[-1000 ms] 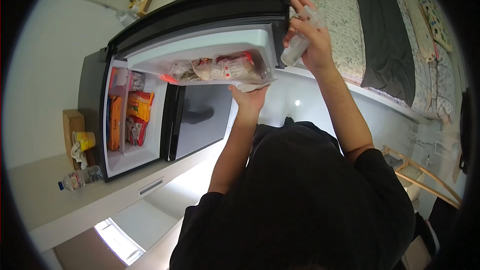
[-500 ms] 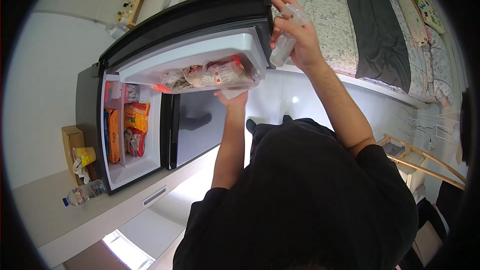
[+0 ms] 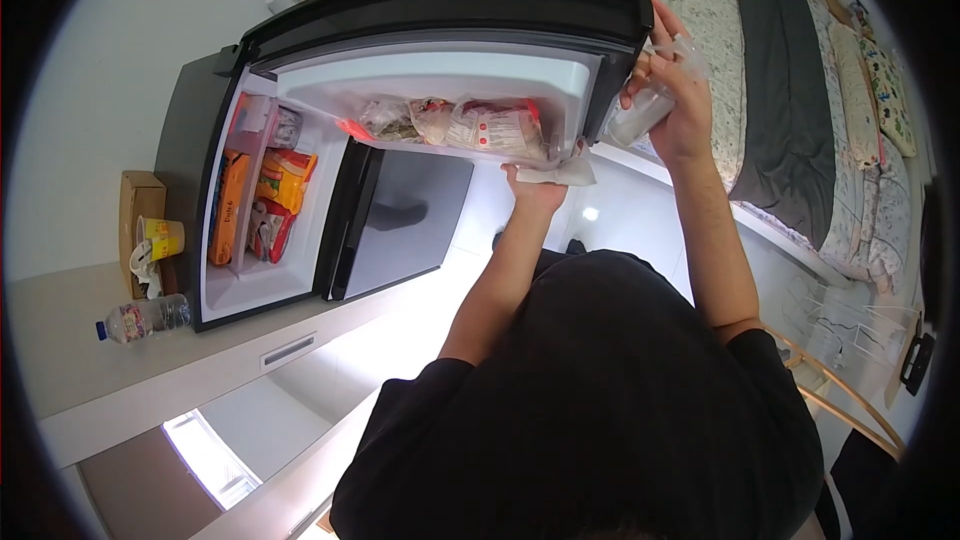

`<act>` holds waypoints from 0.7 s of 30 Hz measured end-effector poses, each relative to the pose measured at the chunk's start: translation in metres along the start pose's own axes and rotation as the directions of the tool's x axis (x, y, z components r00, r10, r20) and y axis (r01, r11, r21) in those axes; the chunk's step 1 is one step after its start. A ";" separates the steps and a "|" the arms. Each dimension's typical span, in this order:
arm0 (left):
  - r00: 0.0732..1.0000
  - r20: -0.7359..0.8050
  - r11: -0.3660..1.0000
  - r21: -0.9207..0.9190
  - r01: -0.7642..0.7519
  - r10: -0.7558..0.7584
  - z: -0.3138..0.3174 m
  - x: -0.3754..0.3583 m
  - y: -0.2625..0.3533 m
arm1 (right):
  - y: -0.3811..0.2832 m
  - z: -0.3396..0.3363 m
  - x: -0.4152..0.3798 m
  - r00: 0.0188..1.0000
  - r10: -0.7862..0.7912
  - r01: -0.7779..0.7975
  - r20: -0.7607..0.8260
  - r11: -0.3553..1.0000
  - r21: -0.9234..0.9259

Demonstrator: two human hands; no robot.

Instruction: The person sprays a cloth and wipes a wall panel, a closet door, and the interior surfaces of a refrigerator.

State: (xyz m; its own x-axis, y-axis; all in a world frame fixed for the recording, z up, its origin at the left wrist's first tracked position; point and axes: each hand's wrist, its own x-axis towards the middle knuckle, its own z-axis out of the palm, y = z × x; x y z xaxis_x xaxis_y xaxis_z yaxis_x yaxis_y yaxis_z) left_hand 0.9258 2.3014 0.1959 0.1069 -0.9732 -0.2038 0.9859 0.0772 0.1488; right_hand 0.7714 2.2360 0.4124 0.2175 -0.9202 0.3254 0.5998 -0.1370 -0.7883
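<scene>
A black freezer door (image 3: 450, 5) stands open, its white inner shelf (image 3: 430, 75) holding several plastic food packets (image 3: 490, 130). Under the shelf's right end, my left hand (image 3: 540, 188) is closed on a white cloth (image 3: 560, 172), pressed near the door's inner edge. At the door's outer right edge, my right hand (image 3: 685, 105) grips a clear spray bottle (image 3: 642, 116), tilted, with some fingers reaching to the door edge. The freezer compartment (image 3: 255, 295) contains an orange box (image 3: 229, 205) and an orange-yellow packet (image 3: 285, 180).
The lower fridge door (image 3: 415, 210) is below. Beside the fridge on a counter (image 3: 70, 340) are a plastic water bottle (image 3: 145, 319), a yellow cup (image 3: 162, 238) and a cardboard box (image 3: 142, 195). A bed (image 3: 690, 30) lies at the right, a wooden rack (image 3: 850, 410) lower right.
The view has shifted, and the door appears farther right with both hands at it. My left hand and the cloth have moved toward the shelf's right corner. The bottle stays in my right hand.
</scene>
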 end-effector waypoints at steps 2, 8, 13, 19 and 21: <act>0.996 0.088 0.999 -0.048 0.022 -0.018 -0.010 0.000 -0.001 | -0.003 0.001 -0.003 1.000 0.009 -0.009 0.012 1.000 0.013; 0.996 -0.012 0.996 -0.037 -0.086 0.086 -0.005 0.001 0.030 | -0.005 0.007 -0.009 1.000 0.023 -0.023 0.018 1.000 -0.007; 0.987 -0.103 0.991 -0.048 -0.128 0.122 0.008 0.002 0.101 | -0.001 0.006 -0.011 1.000 0.014 -0.014 0.017 1.000 0.024; 0.943 -0.260 0.943 -0.204 -0.262 0.206 -0.004 0.013 0.174 | 0.000 0.006 -0.011 1.000 -0.002 0.002 0.009 1.000 -0.002; 0.884 -0.347 0.913 -0.145 -0.381 0.314 -0.029 0.017 0.205 | 0.002 -0.006 -0.012 0.996 0.038 -0.036 0.085 0.999 -0.028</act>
State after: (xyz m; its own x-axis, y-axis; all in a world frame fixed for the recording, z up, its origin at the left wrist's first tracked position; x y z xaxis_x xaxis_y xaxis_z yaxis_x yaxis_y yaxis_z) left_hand 1.1335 2.3066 0.1948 0.4485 -0.7606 -0.4694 0.8783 0.4724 0.0737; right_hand 0.7651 2.2447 0.4036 0.3051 -0.8901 0.3385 0.5698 -0.1142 -0.8138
